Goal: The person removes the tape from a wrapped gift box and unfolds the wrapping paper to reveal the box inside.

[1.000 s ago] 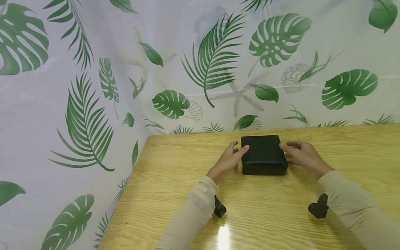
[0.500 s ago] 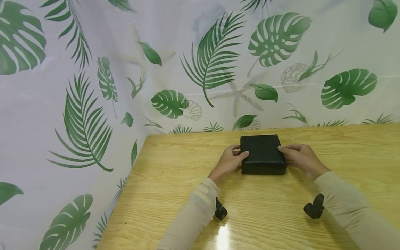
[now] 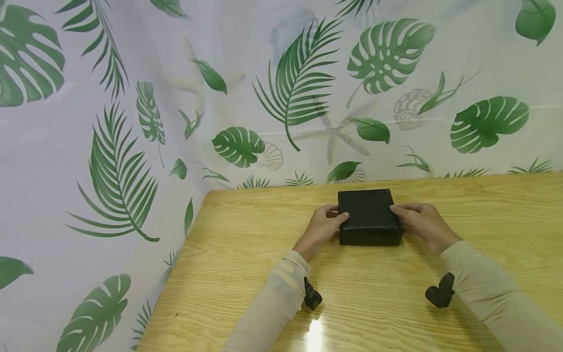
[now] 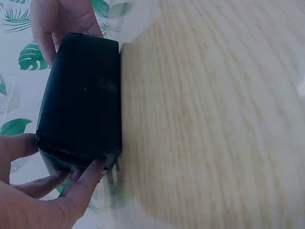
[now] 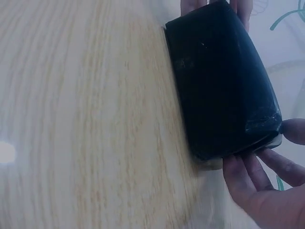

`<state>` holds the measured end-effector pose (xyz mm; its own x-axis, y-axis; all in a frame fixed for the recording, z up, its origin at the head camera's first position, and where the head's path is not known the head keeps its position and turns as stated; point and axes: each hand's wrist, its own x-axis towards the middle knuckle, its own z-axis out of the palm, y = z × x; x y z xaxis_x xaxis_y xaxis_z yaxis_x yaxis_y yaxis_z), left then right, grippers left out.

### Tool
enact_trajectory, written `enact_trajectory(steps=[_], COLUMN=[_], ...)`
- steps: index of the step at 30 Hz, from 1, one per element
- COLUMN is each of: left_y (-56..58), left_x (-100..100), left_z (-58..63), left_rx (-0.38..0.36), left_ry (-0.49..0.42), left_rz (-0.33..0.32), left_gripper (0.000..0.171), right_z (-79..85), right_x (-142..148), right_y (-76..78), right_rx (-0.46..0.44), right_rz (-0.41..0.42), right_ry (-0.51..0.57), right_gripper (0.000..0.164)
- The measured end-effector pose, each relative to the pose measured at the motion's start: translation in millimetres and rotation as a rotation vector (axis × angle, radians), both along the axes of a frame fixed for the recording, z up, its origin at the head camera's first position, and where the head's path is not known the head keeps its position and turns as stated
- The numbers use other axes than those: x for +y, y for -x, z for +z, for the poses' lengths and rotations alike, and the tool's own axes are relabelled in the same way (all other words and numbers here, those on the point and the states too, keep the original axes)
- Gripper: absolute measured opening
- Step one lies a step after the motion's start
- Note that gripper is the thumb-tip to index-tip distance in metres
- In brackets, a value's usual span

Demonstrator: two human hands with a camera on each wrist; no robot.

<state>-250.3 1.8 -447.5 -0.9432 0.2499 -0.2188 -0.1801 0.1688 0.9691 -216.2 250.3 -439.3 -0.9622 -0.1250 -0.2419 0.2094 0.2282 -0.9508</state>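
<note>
A black, square box (image 3: 368, 211) with a smooth, slightly shiny covering lies on the wooden table. My left hand (image 3: 320, 229) grips its left side, the thumb on the top edge and the fingers against the side wall. On the opposite side my right hand (image 3: 427, 226) holds it the same way. The left wrist view shows the box's front face (image 4: 83, 95) with fingertips (image 4: 90, 176) pressed to its near end. In the right wrist view, clear film-like wrapping shows at the corner of the box (image 5: 264, 119). The underside of the box is hidden.
The light wooden table (image 3: 246, 230) runs back to a white curtain (image 3: 308, 98) printed with green leaves, which also hangs along the left edge. Small black wrist devices (image 3: 312, 295) sit under both sleeves. A bright reflection lies near the table's front.
Both hands have closed in on the box's sides and slid slightly toward me, taking a firmer hold. The box stays in nearly the same place on the table.
</note>
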Motion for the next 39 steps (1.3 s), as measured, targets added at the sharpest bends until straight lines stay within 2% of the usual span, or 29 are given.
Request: enact_trajectory(steps=[6, 15, 26, 32, 39], left_y=[-1.3, -0.1, -3.9, -5.0, -5.6], left_x=[3, 6, 1, -1, -3], left_z=[4.3, 9.4, 18.0, 20.5, 22.2], left_rx=[0.007, 0.036, 0.120, 0.128, 0.136], left_ry=[0.010, 0.011, 0.109, 0.114, 0.078], left_rz=[0.037, 0.089, 0.073, 0.059, 0.055], left_gripper=[0.040, 0.037, 0.040, 0.042, 0.043], right_z=[5.1, 8.4, 14.1, 16.8, 18.9], right_x=[-1, -5, -1, -1, 0], right_y=[-1.1, -0.3, -1.3, 0.9, 1.2], right_rx=[-0.046, -0.031, 0.039, 0.035, 0.074], right_rz=[0.039, 0.002, 0.018, -0.001, -0.020], right_ry=[-0.003, 0.019, 0.035, 0.054, 0.095], right_gripper=[0.082, 0.080, 0.074, 0.076, 0.069])
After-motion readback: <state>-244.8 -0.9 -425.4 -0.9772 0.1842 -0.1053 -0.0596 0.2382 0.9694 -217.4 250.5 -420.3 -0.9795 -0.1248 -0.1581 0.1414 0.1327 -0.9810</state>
